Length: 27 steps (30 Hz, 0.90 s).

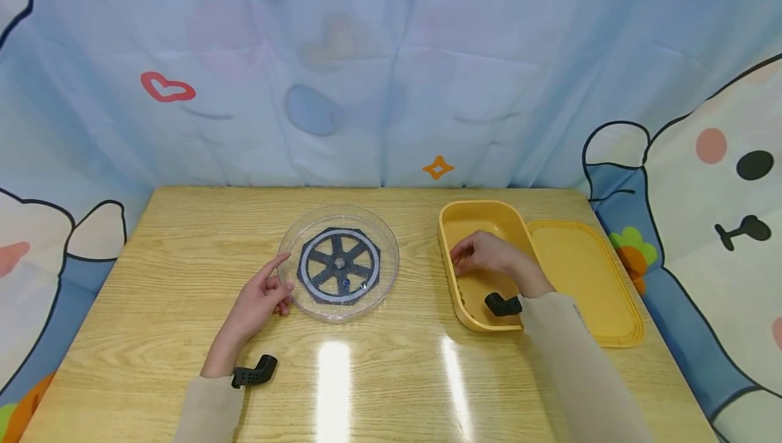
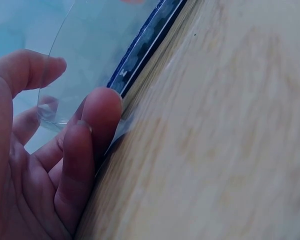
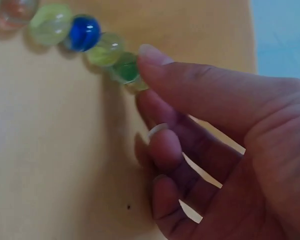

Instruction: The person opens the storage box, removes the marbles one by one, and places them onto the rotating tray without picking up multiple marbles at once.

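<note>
A clear round dish (image 1: 391, 273) stands left of the table's middle. A dark six-spoked shape with a pale ring (image 1: 314, 270) shows within its outline. Inside the dish lie a blue marble (image 1: 346, 282) and a small shiny marble (image 1: 364, 285). My left hand (image 1: 256, 300) holds the dish's left rim, its lower fingers curled beside the tabletop. My right hand (image 1: 489, 253) reaches into a yellow box (image 1: 481, 207). In the right wrist view, its thumb and forefinger pinch at a yellowish marble (image 3: 139, 85), partly hidden, beside a green marble (image 3: 125, 68).
More marbles line the box's left side, among them a blue marble (image 3: 84, 33) and a yellow marble (image 3: 50, 24). A flat yellow lid (image 1: 592, 280) lies right of the box. A printed curtain (image 1: 379, 90) hangs behind the wooden table (image 1: 391, 389).
</note>
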{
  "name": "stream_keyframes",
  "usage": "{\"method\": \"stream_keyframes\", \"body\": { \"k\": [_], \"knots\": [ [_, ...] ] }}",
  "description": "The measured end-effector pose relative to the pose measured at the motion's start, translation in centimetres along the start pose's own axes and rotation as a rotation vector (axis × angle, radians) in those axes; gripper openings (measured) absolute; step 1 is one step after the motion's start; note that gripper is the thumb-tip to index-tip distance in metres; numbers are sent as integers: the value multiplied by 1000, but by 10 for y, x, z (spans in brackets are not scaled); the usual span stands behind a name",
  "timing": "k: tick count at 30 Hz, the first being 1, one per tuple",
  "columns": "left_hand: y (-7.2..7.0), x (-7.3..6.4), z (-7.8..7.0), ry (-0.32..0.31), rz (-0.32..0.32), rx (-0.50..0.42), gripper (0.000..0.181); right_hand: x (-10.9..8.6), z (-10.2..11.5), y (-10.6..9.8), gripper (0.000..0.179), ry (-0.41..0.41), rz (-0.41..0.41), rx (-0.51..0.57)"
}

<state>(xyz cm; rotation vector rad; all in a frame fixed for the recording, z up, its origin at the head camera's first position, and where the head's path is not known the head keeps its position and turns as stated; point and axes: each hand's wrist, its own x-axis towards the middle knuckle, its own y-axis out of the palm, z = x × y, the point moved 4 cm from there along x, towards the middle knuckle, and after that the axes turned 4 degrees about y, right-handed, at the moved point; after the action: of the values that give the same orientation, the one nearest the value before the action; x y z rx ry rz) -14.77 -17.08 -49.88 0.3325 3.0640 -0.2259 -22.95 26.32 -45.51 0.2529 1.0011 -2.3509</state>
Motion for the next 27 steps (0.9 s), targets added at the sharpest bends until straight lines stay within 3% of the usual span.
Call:
{"method": "stream_keyframes", "body": {
  "k": [10,27],
  "knots": [
    [0,-1,0,1,-1,-5,61,1,2,2,13,50,-22,-47],
    [1,0,0,-1,1,-4,60,0,4,6,14,53,-11,-5]
  ]
}}
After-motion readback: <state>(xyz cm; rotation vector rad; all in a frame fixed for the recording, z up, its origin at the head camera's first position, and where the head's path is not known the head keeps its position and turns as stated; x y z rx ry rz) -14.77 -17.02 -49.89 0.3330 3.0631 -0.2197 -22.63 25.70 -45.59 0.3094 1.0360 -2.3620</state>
